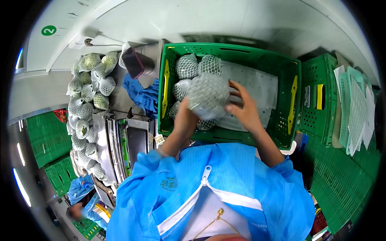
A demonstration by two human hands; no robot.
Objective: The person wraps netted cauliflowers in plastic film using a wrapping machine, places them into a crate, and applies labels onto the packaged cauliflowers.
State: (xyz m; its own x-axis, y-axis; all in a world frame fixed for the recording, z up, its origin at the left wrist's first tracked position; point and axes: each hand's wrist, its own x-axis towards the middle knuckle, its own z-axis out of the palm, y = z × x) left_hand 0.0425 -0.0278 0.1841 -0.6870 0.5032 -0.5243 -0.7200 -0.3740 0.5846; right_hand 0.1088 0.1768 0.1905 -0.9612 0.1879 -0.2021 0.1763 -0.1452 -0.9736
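Observation:
A round fruit in a white foam net [208,94], blurred by motion, is above the green crate [229,48]. My left hand [185,122] grips it from the left and below, its fingers mostly hidden behind the fruit. On the other side my right hand [244,108] has its fingers spread; thumb and fingertips come close to the fruit's right edge, and whether they touch it I cannot tell. Several netted fruits [187,66] sit in the crate's left part. A pale perforated liner sheet [255,88] covers the crate's floor on the right.
Many netted fruits [82,124] are heaped along the left. A phone [132,63] stands near a blue cloth [142,94]. Further green crates [317,100] are stacked on the right, with netting sheets [356,108] on top. Another person in blue [82,188] is at lower left.

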